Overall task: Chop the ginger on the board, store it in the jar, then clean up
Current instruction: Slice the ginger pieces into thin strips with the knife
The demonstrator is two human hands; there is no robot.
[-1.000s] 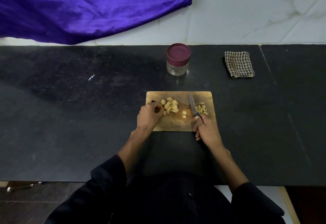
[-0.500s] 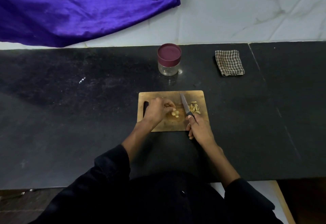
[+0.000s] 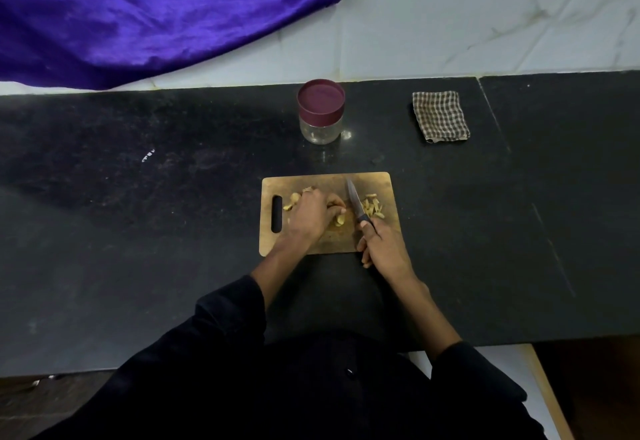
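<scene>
Some ginger (image 3: 373,207) lies sliced on the board (image 3: 377,183), right of the knife (image 3: 356,204) gripped by the right hand (image 3: 382,247); the left hand (image 3: 311,216) pins more, and the jar (image 3: 320,112) behind stays lidded.

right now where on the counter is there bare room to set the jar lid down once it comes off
Bare counter lies between the jar and the checked cloth, behind the cutting board. A wide bare stretch also lies left of the board. The board itself is crowded: ginger pieces, the knife, the left hand and the right hand.
</scene>
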